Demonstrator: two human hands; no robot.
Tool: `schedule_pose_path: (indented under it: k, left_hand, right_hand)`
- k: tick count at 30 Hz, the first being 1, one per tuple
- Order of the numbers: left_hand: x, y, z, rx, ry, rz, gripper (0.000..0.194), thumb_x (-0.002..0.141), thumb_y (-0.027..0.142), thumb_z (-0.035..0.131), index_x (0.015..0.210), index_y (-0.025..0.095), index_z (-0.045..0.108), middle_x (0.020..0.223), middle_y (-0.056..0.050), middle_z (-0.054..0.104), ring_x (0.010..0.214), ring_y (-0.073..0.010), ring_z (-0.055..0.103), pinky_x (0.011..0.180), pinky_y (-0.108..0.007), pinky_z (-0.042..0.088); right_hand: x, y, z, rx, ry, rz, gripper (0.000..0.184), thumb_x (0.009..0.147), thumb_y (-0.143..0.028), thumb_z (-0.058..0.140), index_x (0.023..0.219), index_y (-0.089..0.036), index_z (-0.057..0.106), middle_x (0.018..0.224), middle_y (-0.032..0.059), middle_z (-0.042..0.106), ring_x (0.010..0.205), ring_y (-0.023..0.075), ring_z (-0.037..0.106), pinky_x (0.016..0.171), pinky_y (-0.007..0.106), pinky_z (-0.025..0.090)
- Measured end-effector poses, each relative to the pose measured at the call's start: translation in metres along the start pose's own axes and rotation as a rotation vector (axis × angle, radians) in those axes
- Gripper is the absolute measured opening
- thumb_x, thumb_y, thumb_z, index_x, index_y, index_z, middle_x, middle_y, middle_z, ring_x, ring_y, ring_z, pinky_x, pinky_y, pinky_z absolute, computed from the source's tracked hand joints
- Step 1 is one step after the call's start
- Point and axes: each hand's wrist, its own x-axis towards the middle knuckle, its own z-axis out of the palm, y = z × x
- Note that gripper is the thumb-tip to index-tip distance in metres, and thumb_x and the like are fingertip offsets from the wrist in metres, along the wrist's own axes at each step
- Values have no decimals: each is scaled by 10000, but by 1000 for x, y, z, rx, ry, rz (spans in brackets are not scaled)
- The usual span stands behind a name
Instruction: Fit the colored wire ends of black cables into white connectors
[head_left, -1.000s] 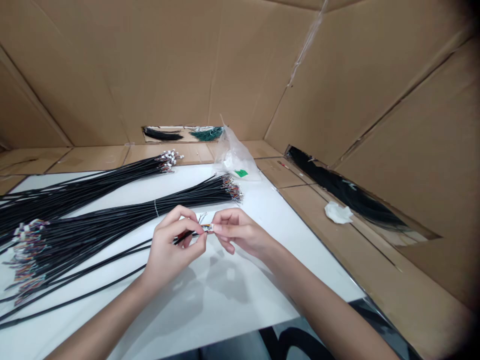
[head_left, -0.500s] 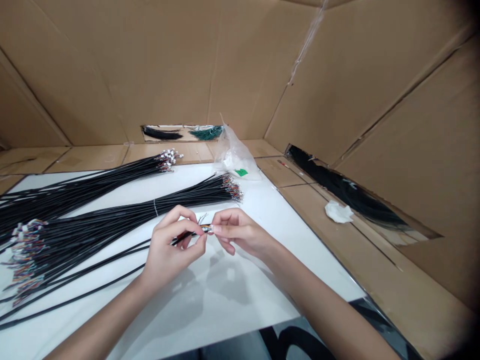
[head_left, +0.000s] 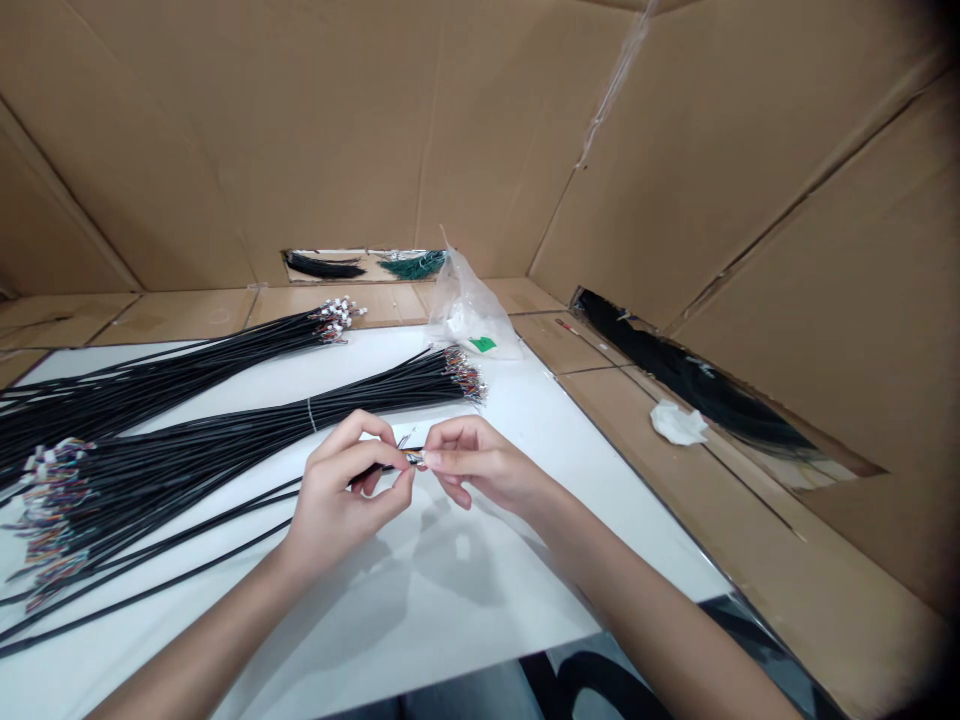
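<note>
My left hand [head_left: 349, 490] pinches a black cable near its end, where thin coloured wires [head_left: 412, 456] fan out from the sheath. Thumb and fingertips of my right hand [head_left: 480, 462] are closed on the tips of those wires; a small white piece there is mostly hidden by the fingers. The hands almost meet above the white tabletop [head_left: 457, 600]. Behind them lies a tied bundle of black cables [head_left: 255, 430] with bare coloured wire ends at the right. A few single cables [head_left: 150, 583] run left from under my left hand.
Another black cable bundle [head_left: 187, 365] with white connectors lies farther back. A clear plastic bag [head_left: 476, 310] with a green label stands at the table's far edge. Crumpled white tissue [head_left: 678, 423] rests on cardboard at right. Cardboard walls [head_left: 337, 130] enclose the table, with black strands in a right-hand slot [head_left: 697, 385].
Almost nothing differs. My right fingertips have shifted very slightly on the wire ends, and the white piece between them shows less now.
</note>
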Motion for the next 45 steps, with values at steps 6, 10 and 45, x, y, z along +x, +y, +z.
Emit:
schedule_pose_path:
  k: [6, 10, 45]
  left_hand:
    - [0, -2, -1, 42, -8, 40, 77, 798, 120, 604, 751, 170, 639, 856, -18, 530, 509, -37, 403, 463, -182, 369]
    - [0, -3, -1, 52, -18, 65, 74, 807, 109, 606, 777, 162, 648, 865, -25, 531, 522, -39, 404, 471, -184, 373]
    - [0, -9, 6, -412, -129, -614, 127, 739, 230, 676, 826, 185, 757, 1303, -91, 492, 1154, -249, 539, 821, -271, 465]
  right_hand:
    - [0, 0, 0, -41, 14, 9, 212, 708, -310, 726, 645, -136, 624, 410, -66, 504, 331, 72, 452, 380, 204, 307]
    - [0, 1, 0, -73, 30, -12, 217, 724, -319, 717, 653, -137, 622, 413, -62, 515, 331, 68, 440, 386, 205, 312]
    - [5, 16, 9, -838, 415, -315, 198, 818, -237, 528, 637, -159, 555, 604, 25, 605, 528, 119, 489, 505, 232, 362]
